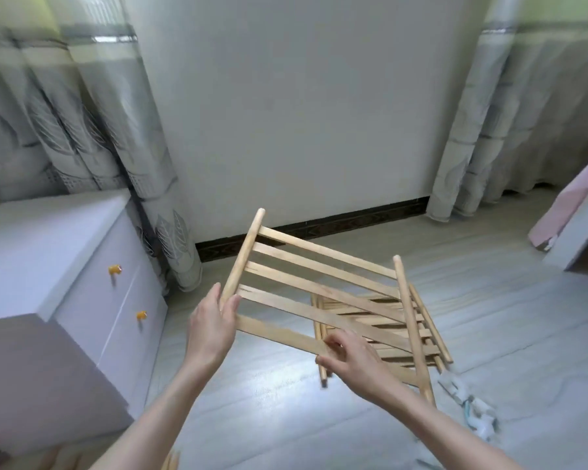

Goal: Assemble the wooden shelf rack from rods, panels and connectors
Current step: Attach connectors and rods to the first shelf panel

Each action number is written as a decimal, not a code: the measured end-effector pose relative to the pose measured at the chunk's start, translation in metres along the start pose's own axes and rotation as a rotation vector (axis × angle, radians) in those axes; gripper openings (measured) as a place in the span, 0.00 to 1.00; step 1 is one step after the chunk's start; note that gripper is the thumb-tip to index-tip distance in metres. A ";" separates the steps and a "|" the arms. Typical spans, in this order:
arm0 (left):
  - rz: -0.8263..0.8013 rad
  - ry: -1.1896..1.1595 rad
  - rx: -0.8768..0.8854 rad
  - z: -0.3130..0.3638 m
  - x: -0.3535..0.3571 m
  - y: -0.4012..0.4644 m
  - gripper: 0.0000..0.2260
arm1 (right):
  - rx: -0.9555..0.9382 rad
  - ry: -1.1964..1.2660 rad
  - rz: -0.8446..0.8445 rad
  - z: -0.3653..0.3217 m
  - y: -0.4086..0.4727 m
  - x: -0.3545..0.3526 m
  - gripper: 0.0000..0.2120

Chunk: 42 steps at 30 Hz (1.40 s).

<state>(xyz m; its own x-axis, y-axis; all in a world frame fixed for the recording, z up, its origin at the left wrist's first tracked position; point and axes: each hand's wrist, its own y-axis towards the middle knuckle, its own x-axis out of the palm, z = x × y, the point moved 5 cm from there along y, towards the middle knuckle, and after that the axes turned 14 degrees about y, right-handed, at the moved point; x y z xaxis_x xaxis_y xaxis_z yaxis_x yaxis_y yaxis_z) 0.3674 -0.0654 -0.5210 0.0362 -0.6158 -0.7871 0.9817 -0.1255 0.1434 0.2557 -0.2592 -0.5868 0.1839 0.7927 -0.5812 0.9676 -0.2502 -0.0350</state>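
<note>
A slatted wooden shelf panel (319,290), several flat slats between two round rods, is held tilted above the floor. My left hand (211,320) grips the lower end of its left rod. My right hand (350,361) is closed on the nearest slat, near the middle of the panel. Under the panel, more slatted wooden panels (387,337) lie stacked flat on the floor, partly hidden by the one I hold. A light wooden piece (170,461) pokes in at the bottom edge.
A white drawer cabinet (58,266) with orange knobs stands close on the left. Grey curtains (92,123) hang at both sides of a white wall. White-and-teal bits (469,405) lie on the floor at the right. A pink-covered bed corner (571,218) is far right.
</note>
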 end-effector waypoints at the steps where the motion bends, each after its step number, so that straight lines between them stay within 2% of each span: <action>1: 0.055 -0.019 0.030 0.007 -0.019 -0.007 0.15 | 0.006 0.008 -0.015 -0.019 -0.011 -0.005 0.10; 2: 0.108 -0.039 0.051 0.014 -0.036 -0.014 0.15 | 0.004 0.012 -0.030 -0.035 -0.020 -0.009 0.11; 5: 0.258 -0.066 0.135 0.037 -0.076 -0.041 0.17 | 0.010 -0.063 -0.079 -0.071 -0.041 -0.023 0.04; 6: 0.303 -0.068 0.184 0.045 -0.085 -0.052 0.17 | 0.021 -0.056 -0.063 -0.081 -0.047 -0.030 0.07; 9: 0.410 -0.003 0.364 0.064 -0.101 -0.083 0.18 | 0.001 0.190 0.126 -0.106 -0.064 -0.053 0.11; 11: 0.448 0.084 0.470 0.067 -0.101 -0.096 0.19 | -0.099 0.279 0.305 -0.118 -0.076 -0.063 0.11; 12: 0.470 0.126 0.515 0.066 -0.100 -0.099 0.19 | -0.174 0.246 0.376 -0.123 -0.080 -0.064 0.11; 16: 0.561 0.257 0.612 0.052 -0.105 -0.107 0.19 | -0.547 -0.047 0.527 -0.143 -0.093 -0.059 0.19; 19: 0.598 0.314 0.689 0.045 -0.107 -0.113 0.17 | -0.746 -0.303 0.527 -0.157 -0.093 -0.050 0.24; 22: 0.603 0.367 0.841 0.052 -0.105 -0.118 0.16 | -0.814 -0.478 0.481 -0.162 -0.088 -0.038 0.23; 25: 0.583 0.418 0.968 0.055 -0.097 -0.122 0.15 | -0.845 -0.530 0.463 -0.157 -0.082 -0.039 0.19; 28: 0.556 0.477 1.014 0.049 -0.088 -0.118 0.15 | -0.826 -0.456 0.380 -0.152 -0.080 -0.042 0.16; 30: 0.527 0.464 0.993 0.045 -0.082 -0.113 0.14 | -0.729 -0.454 0.287 -0.147 -0.077 -0.034 0.16; 31: 0.508 0.426 0.927 0.043 -0.082 -0.110 0.15 | -0.633 -0.444 0.226 -0.141 -0.074 -0.030 0.16; 34: 0.371 0.269 0.550 0.035 -0.085 -0.102 0.26 | -0.362 -0.287 0.061 -0.118 -0.067 -0.025 0.10; 36: 0.222 0.136 0.339 0.027 -0.085 -0.099 0.34 | -0.322 -0.149 0.055 -0.115 -0.069 -0.030 0.07; 37: 0.147 0.032 0.279 0.023 -0.085 -0.098 0.35 | -0.313 -0.094 0.062 -0.116 -0.069 -0.032 0.06; 39: 0.002 -0.184 0.243 0.021 -0.084 -0.096 0.29 | -0.320 -0.016 0.059 -0.120 -0.072 -0.032 0.06; 42: -0.070 -0.218 0.381 0.032 -0.087 -0.100 0.18 | -0.325 0.060 0.023 -0.127 -0.077 -0.025 0.06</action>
<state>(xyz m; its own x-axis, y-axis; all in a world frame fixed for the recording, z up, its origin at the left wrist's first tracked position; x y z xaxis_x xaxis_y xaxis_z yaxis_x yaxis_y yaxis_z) 0.2602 -0.0236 -0.4477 -0.1082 -0.7404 -0.6634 0.8398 -0.4252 0.3375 0.1985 -0.1892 -0.4657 0.2070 0.8224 -0.5299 0.9658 -0.0855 0.2446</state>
